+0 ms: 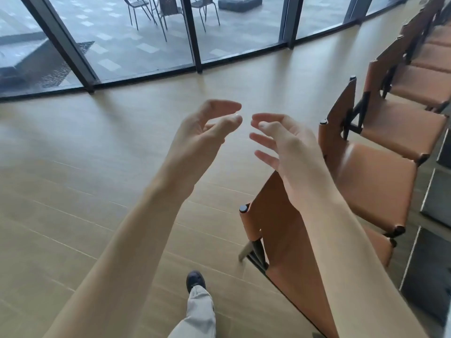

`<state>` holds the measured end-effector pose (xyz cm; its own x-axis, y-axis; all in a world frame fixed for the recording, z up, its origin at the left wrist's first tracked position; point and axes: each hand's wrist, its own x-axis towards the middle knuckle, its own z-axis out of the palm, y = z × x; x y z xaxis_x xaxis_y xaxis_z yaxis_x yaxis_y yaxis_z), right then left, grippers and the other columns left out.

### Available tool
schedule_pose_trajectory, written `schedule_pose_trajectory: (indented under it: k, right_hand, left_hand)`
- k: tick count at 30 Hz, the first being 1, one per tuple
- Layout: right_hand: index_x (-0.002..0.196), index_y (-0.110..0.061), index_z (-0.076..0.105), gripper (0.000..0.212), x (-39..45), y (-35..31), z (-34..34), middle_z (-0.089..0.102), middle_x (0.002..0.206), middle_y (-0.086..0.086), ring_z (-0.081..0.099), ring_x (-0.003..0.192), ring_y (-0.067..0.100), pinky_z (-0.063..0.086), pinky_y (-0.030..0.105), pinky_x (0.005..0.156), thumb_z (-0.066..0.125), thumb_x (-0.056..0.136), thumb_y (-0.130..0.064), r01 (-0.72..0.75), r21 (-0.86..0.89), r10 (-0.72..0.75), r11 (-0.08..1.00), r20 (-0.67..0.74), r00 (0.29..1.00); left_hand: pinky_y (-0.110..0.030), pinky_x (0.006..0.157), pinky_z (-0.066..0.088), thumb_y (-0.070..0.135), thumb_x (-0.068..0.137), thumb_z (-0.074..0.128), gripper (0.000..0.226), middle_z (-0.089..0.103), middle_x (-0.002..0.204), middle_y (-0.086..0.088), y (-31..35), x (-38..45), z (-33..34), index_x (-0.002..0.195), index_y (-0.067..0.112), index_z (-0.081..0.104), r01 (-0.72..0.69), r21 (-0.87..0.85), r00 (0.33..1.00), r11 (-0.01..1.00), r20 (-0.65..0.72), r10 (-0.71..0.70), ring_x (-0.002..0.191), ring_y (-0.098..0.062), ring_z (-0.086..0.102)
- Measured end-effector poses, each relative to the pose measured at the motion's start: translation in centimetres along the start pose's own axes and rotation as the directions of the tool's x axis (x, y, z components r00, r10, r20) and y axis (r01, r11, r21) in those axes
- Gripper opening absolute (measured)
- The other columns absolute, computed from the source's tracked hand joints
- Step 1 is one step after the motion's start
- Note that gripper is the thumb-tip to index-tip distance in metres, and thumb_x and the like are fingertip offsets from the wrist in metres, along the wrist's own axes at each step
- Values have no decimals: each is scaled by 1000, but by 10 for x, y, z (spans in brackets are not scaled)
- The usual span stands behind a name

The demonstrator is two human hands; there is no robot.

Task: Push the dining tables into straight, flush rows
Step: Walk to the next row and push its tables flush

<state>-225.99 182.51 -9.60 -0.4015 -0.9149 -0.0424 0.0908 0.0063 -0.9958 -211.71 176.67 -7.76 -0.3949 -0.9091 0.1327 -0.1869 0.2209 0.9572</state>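
Our left hand (207, 128) and right hand (280, 142) hang loosely open, holding nothing. Chairs (375, 176) line up toward two o'clock; dark tabletop (436, 198) edges at three. We judge ourselves between pushes; next, reach a tabletop.

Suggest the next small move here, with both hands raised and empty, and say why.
Probably turn right and reach for a table edge. Both the left hand and right hand hang open in mid-air over the floor, touching nothing, while the dark tables sit behind the row of chairs at the right.
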Motion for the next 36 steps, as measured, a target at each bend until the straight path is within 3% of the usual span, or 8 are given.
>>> schedule_pose_trajectory:
  k: [7,11,15,20,26,29,36]
  right_hand:
    - [109,-26,70,19,118,-21,134,73,112,-7,68,108,9,53,44,102,56,98,-21,61,23,-60,998,-8,998]
    - [107,-26,71,18,166,-26,168,72,113,-5,69,108,10,53,44,102,57,98,-20,37,23,-35,999,-75,997]
    - [105,-25,70,18,211,-33,185,72,111,-3,69,108,13,54,44,102,55,99,-19,54,25,-50,998,-164,985]
    - [101,-27,71,18,260,-36,182,74,106,-6,70,107,12,54,41,101,56,98,-19,75,53,-58,996,-263,963]
    - [97,-30,72,17,324,-38,136,74,111,-4,70,106,10,54,44,101,57,98,-22,74,2,-65,997,-442,895]
    - [96,-30,73,18,361,-43,103,73,113,-4,69,109,11,53,46,102,57,98,-23,83,-13,-77,997,-533,843]
    - [99,-28,73,18,433,-58,35,74,111,-8,70,105,6,54,41,101,56,99,-23,72,-24,-68,997,-710,701]
  left_hand:
    - [-39,100,54,34,91,62,26,72,115,16,-39,112,-120,116,29,69,-36,-44,999,998,0,36,112,-6,67]
    - [-38,100,55,33,92,64,20,73,111,13,-52,172,-158,111,30,70,3,-98,999,995,32,0,111,-7,68]
    - [-34,96,55,39,83,62,29,73,112,14,-54,225,-166,110,31,70,4,-125,995,992,100,8,109,-7,69]
    - [-42,100,54,23,99,63,18,73,115,6,-52,286,-154,116,21,68,-20,-149,978,989,202,50,110,-12,69]
    - [-41,98,54,38,81,63,28,74,111,10,-50,376,-107,107,28,71,-44,-173,923,984,369,106,107,-11,70]
    - [-42,99,53,31,91,66,16,73,113,10,-46,425,-72,107,27,70,-57,-192,871,980,470,143,108,-12,69]
    - [-42,102,53,22,99,61,12,73,111,12,-25,531,14,104,29,70,-110,-214,732,971,643,225,107,-8,69]
